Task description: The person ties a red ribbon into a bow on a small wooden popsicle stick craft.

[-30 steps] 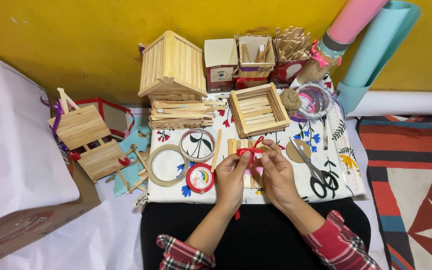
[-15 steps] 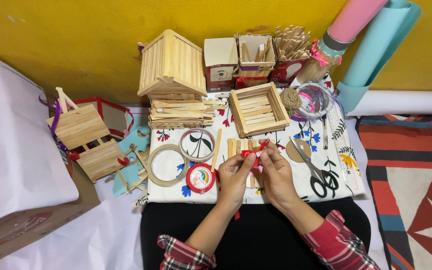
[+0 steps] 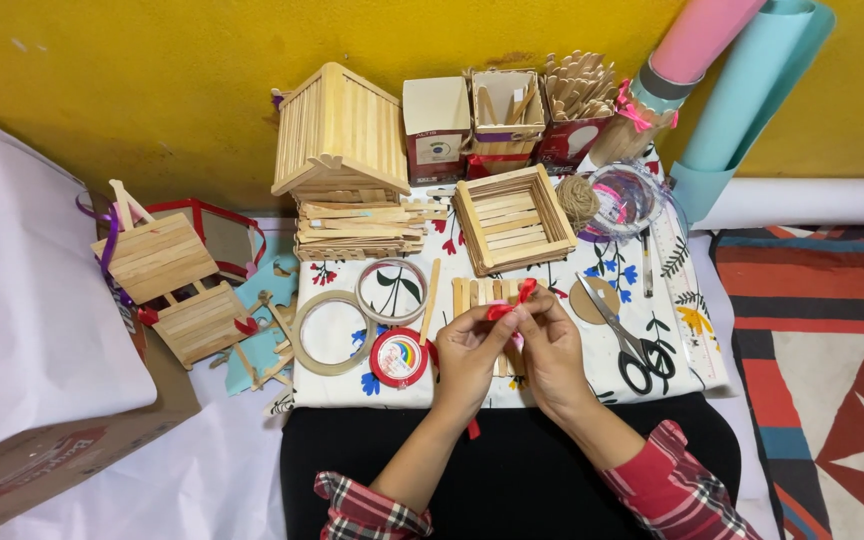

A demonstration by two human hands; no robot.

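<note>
Red ribbon (image 3: 512, 303) seemingly inside both hands' fingertip grip

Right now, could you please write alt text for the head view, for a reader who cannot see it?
A person's left hand and right hand pinch a small red ribbon together above a flowered cloth. Around them lie scissors, tape rolls, an open stick tray and a craft-stick house.

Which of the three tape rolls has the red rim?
The small tape roll nearest the left hand; the wide tan roll and pale roll lack red.
</note>
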